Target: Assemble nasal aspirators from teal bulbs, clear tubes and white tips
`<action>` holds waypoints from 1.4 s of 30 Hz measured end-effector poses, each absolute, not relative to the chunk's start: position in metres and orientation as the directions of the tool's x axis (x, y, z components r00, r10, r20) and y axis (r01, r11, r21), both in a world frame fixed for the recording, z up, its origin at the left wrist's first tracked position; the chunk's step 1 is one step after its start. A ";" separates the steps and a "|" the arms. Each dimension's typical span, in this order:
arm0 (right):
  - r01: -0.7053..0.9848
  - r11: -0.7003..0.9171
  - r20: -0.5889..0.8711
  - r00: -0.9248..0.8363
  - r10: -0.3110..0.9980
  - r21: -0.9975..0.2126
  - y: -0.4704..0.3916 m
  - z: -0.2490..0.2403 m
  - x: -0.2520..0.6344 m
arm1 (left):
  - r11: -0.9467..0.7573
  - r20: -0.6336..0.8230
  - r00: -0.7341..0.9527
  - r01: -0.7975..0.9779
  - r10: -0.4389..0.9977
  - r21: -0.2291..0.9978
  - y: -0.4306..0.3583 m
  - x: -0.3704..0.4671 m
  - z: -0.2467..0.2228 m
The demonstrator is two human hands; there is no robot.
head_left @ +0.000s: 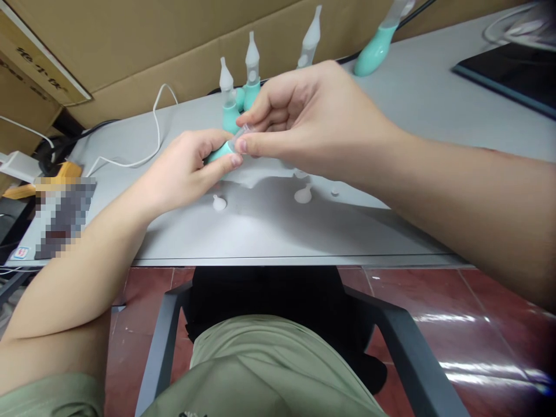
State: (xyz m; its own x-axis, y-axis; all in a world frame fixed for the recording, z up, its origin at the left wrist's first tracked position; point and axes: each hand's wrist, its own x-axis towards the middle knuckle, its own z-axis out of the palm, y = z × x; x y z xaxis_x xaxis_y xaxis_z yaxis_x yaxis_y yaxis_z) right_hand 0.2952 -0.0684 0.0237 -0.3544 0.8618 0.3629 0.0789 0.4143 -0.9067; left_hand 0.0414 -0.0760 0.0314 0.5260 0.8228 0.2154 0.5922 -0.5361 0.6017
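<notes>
My left hand is closed around the teal squeeze bulb of a nasal aspirator, mostly hidden by the fingers. Between the thumb and fingers of my right hand is the clear tube at the bulb's upper end; the two parts touch. Whether they are fully joined I cannot tell. On the desk below the hands lie a small white nozzle tip, another white tip and a tiny white disc. A further white piece is partly covered by my right hand.
Behind my hands stand several teal aspirators with white nozzles, among them one at left and one beside it. Another aspirator leans farther right. A white cable, a black tablet-like device and a cardboard wall border the grey desk.
</notes>
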 end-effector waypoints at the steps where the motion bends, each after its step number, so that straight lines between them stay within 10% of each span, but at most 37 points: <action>1: 0.082 0.425 0.375 -0.340 0.862 -0.902 -0.069 0.026 0.296 | -0.539 0.230 0.522 0.578 0.822 0.612 -0.077 0.042 0.032; 11: 0.431 0.741 0.611 -0.422 0.670 -0.515 -0.083 0.027 0.299 | -0.596 0.405 0.450 0.461 0.796 0.658 -0.057 0.029 0.026; 18: 0.502 0.861 0.170 -0.844 0.508 -0.083 -0.094 0.012 0.258 | -0.576 0.385 0.453 0.434 0.804 0.693 -0.042 0.024 0.014; 25: 0.394 0.808 0.395 -0.723 0.566 -0.438 -0.084 0.032 0.290 | -0.594 0.342 0.503 0.518 0.794 0.615 -0.054 0.031 0.019; 30: 0.055 0.615 0.591 -0.223 0.775 -0.787 -0.070 0.053 0.314 | -0.581 0.337 0.496 0.502 0.800 0.640 -0.060 0.036 0.021; 42: 0.115 0.540 0.472 -0.358 0.806 -0.834 -0.051 0.042 0.318 | -0.580 0.334 0.497 0.506 0.801 0.638 -0.068 0.041 0.022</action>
State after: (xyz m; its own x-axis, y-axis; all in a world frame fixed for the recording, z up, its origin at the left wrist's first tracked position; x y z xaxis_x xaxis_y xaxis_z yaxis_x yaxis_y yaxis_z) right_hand 0.3181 -0.0514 0.0423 -0.3581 0.8056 0.4720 0.1149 0.5398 -0.8339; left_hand 0.0406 -0.0680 0.0225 0.4969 0.8009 0.3343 0.5060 -0.5803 0.6381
